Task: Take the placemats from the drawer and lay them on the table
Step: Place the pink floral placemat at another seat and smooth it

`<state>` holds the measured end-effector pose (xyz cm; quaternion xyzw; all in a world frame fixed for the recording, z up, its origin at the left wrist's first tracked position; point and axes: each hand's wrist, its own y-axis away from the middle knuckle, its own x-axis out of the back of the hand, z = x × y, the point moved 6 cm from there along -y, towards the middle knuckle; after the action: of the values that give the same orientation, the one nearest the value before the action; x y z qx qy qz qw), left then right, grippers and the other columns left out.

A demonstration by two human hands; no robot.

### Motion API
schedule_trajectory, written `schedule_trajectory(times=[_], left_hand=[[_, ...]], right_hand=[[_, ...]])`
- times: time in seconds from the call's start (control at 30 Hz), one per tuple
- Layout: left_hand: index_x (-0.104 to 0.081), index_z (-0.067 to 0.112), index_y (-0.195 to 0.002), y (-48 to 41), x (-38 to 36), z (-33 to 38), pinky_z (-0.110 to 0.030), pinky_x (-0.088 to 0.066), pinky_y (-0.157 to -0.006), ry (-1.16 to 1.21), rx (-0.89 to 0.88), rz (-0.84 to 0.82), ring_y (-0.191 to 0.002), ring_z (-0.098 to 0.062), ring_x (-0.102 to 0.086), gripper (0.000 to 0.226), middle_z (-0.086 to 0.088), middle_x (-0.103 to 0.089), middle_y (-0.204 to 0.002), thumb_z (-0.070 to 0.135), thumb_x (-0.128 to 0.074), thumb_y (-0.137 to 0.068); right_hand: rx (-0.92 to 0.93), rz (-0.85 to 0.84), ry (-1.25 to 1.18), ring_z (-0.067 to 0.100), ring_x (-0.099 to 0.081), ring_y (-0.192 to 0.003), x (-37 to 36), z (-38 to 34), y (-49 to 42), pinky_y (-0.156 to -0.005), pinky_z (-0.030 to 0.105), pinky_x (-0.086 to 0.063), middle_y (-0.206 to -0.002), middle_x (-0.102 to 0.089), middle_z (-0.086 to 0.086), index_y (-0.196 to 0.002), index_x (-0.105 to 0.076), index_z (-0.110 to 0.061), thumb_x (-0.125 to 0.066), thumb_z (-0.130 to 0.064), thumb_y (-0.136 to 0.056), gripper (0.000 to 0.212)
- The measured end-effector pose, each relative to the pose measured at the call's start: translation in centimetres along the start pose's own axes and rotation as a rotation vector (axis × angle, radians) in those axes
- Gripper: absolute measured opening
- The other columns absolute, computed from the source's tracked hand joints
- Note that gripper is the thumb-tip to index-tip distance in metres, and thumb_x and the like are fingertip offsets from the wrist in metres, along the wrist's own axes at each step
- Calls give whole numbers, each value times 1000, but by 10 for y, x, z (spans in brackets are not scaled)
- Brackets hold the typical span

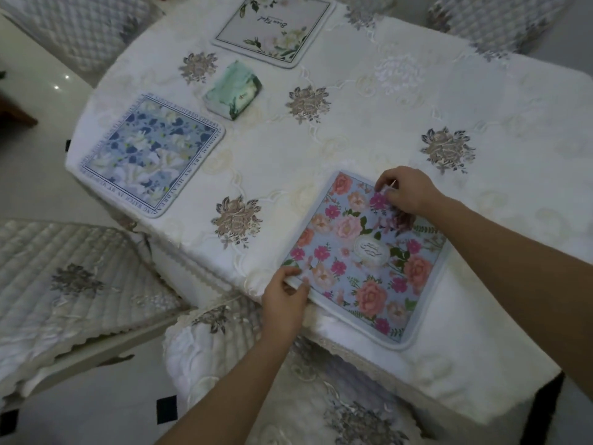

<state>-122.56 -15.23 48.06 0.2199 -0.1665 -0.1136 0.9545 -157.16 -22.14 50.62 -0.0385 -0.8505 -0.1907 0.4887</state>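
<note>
A pink-and-orange floral placemat (pixel 362 261) lies flat at the near edge of the table (pixel 353 133), which wears a cream embroidered cloth. My left hand (pixel 284 300) pinches the mat's near left corner. My right hand (pixel 406 191) grips its far corner, fingers curled onto the mat. A blue floral placemat (pixel 150 155) lies at the table's left side. A white floral placemat (pixel 276 25) lies at the far end.
A green marbled tissue pack (pixel 233 89) sits between the blue and white mats. Quilted chair seats stand at the left (pixel 73 290), directly below me (pixel 288 396), and at the far corners. Tiled floor shows at the left.
</note>
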Motion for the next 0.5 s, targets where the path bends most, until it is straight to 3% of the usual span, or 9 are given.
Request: schedule_trajectory(times=[0.13, 0.2, 0.37, 0.5], left_hand=[[-63, 29, -100, -10, 8, 25, -22, -57, -71, -69, -119, 83, -86, -10, -68, 17, 14, -68, -101, 14, -70, -92], [-63, 26, -102, -17, 15, 42, -29, -60, -67, -93, -163, 97, -80, -13, -68, 16, 8, -68, -97, 16, -70, -92], [-62, 24, -107, -43, 22, 99, -42, -59, -73, -167, -306, 0, -87, -27, -66, 18, -4, -66, -100, 17, -70, -93], [-62, 23, -116, -72, 25, 144, -38, -61, -68, -196, -384, -88, -86, -24, -70, 26, -6, -67, -103, 10, -65, -94]], right_hand=[[-41, 62, -87, 22, -58, -77, 14, 9, 34, -68, 32, -45, -94, -62, 5, -90, -71, -26, -59, -2, -84, 28], [-58, 84, -119, 24, -60, -77, 19, 13, 56, -68, 34, -50, -90, -61, 4, -91, -72, -25, -56, 0, -84, 30], [-115, 288, -215, 22, -59, -81, 26, 13, 112, -73, 30, -45, -100, -56, 6, -105, -72, -20, -58, -3, -89, 27], [-196, 423, -312, 20, -58, -76, 24, 5, 149, -71, 28, -45, -99, -60, 10, -108, -72, -18, -60, -4, -89, 27]])
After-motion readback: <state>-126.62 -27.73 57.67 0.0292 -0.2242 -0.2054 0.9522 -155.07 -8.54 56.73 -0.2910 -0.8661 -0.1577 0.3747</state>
